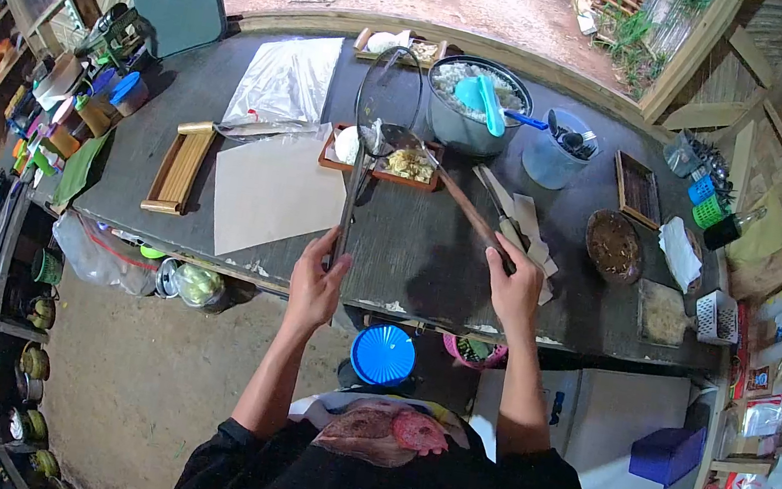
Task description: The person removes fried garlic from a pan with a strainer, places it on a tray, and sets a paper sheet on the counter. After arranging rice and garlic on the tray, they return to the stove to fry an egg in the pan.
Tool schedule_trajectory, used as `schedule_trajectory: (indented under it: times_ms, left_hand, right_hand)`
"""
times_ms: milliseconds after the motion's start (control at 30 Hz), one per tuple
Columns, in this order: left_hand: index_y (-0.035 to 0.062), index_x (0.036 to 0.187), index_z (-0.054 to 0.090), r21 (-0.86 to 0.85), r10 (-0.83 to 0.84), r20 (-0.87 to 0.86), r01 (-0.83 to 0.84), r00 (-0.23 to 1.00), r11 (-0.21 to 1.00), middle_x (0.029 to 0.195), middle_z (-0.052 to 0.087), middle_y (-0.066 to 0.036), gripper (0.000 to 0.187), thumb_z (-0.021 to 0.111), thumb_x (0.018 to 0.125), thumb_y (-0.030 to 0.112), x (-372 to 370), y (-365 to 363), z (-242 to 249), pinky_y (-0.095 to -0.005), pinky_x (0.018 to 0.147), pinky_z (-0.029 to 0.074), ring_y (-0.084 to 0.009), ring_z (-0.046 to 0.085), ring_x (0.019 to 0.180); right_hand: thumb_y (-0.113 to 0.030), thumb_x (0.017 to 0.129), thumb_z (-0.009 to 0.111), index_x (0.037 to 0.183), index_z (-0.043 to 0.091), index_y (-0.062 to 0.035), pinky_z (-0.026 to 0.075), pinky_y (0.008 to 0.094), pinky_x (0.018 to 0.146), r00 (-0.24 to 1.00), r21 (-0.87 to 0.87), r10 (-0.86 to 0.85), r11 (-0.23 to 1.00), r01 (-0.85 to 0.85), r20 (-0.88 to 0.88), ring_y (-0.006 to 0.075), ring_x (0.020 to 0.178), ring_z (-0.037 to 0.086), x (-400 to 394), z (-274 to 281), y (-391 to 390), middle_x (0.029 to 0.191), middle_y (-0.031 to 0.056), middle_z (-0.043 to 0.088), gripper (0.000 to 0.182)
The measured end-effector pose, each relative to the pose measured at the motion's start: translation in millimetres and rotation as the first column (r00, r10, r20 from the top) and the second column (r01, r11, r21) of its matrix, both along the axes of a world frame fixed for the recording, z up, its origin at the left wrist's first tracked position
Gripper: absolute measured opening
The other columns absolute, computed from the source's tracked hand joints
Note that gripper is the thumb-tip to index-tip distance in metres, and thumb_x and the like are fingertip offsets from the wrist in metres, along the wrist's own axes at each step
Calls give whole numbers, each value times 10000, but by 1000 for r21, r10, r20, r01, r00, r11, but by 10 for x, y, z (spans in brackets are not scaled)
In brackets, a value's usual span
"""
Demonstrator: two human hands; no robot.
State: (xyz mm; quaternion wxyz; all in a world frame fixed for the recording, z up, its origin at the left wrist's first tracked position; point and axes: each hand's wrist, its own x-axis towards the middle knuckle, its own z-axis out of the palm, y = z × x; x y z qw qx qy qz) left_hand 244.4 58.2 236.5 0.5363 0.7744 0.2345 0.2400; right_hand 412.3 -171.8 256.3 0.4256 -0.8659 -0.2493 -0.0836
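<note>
Above left grip (317,279): strainer (389,103)

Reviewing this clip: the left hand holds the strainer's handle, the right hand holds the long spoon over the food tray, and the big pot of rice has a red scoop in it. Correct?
Not quite. In the head view the scoop in the pot is teal, not red. The rest holds.

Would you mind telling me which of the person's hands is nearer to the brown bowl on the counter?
Right. The right hand, gripping a long-handled spoon, lies just left of the brown bowl. The left hand, holding a strainer, is farther left.
</note>
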Motion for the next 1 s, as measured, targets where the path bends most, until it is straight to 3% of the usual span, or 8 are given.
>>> schedule_trajectory:
  times_ms: [100, 333, 400, 467, 567, 633, 833, 1000]
  left_hand:
    - [-39, 1263, 462, -55, 4, -10, -5, 1000, 998, 1125, 552, -187, 466, 584, 836, 101, -15, -38, 46, -324, 894, 411, -255, 549, 1031]
    - [-54, 1256, 461, -136, -3, 24, 6, 1000, 991, 1055, 558, -176, 449, 574, 839, 69, -28, -102, 115, -309, 861, 425, -225, 554, 993]
    - [-53, 1253, 463, -112, -4, -4, 3, 1000, 994, 1058, 559, -177, 446, 574, 839, 72, -29, -78, 92, -312, 857, 429, -231, 557, 988]
    - [-52, 1250, 466, -88, -4, -30, 1, 1000, 996, 1062, 560, -179, 443, 574, 839, 76, -26, -53, 73, -316, 853, 432, -236, 560, 983]
    - [-49, 1242, 473, -94, 3, -41, -7, 999, 996, 1071, 563, -178, 436, 574, 840, 84, -19, -58, 60, -324, 857, 431, -245, 559, 984]
    - [-42, 1247, 472, 17, 17, 13, -17, 1000, 1000, 1090, 560, -174, 442, 575, 840, 93, -26, -73, 62, -330, 866, 428, -251, 558, 993]
    - [-36, 1262, 461, -106, 12, -33, -16, 999, 994, 1096, 555, -175, 458, 579, 838, 91, 11, -45, -12, -329, 880, 421, -253, 552, 1020]
    - [-45, 1260, 459, -25, 1, 5, -1, 1000, 1000, 1093, 555, -180, 454, 575, 838, 79, -5, -75, 93, -325, 883, 418, -249, 551, 1020]
  right_hand:
    - [-266, 841, 608, 1072, 636, -52, 469, 402, 799, 997, 57, -15, 998, 11, 70, 367, 923, 605, 63, -12, 50, 1004, 202, 635, 316]
    - [-220, 838, 611, 1110, 614, -47, 452, 373, 851, 995, -34, -21, 999, 24, 95, 320, 995, 593, 107, 3, 173, 1066, 166, 627, 322]
    - [-220, 838, 609, 1111, 615, -51, 453, 371, 853, 997, -50, 1, 999, 3, 80, 318, 996, 594, 96, -7, 159, 1063, 166, 628, 321]
    - [-231, 849, 596, 1091, 622, -39, 463, 416, 768, 988, 0, 24, 1000, -24, 151, 358, 868, 605, 79, -26, 110, 958, 187, 638, 310]
    - [-229, 841, 606, 1078, 629, -37, 465, 412, 766, 986, 4, 3, 1000, -4, 165, 358, 875, 605, 98, -45, 80, 948, 186, 642, 305]
    - [-229, 837, 612, 1073, 632, -38, 465, 410, 770, 989, 20, -13, 1000, 10, 149, 357, 882, 605, 116, -41, 115, 951, 187, 643, 304]
    - [-240, 833, 616, 1077, 633, -47, 470, 407, 765, 994, 6, 20, 1000, -21, 105, 358, 882, 608, 89, -3, 90, 979, 189, 640, 312]
    - [-245, 831, 619, 1083, 632, -48, 479, 403, 752, 990, 17, 15, 1000, -17, 142, 354, 878, 613, 117, -17, 31, 983, 189, 639, 320]
